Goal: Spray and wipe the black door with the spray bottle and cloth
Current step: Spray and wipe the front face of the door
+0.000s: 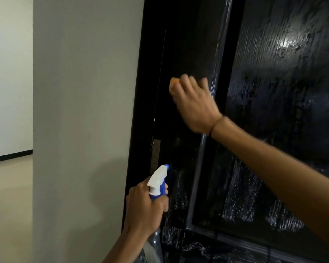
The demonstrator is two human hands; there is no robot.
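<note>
The black door (273,111) fills the right half of the head view, glossy and wood-grained, with wet streaks and white spray foam on its lower panel. My right hand (194,105) grips an orange cloth (172,84) and holds it against the door's left stile; only a corner of the cloth shows past my fingers. Lower down, my left hand (146,207) grips the neck of a clear spray bottle (158,182) with a white and blue trigger head, its nozzle pointing at the door's edge.
A white wall (84,111) stands directly left of the black door frame. A metal strike plate (155,154) sits on the frame near the nozzle. Further left, a pale floor with a black skirting line (11,155) opens into another room.
</note>
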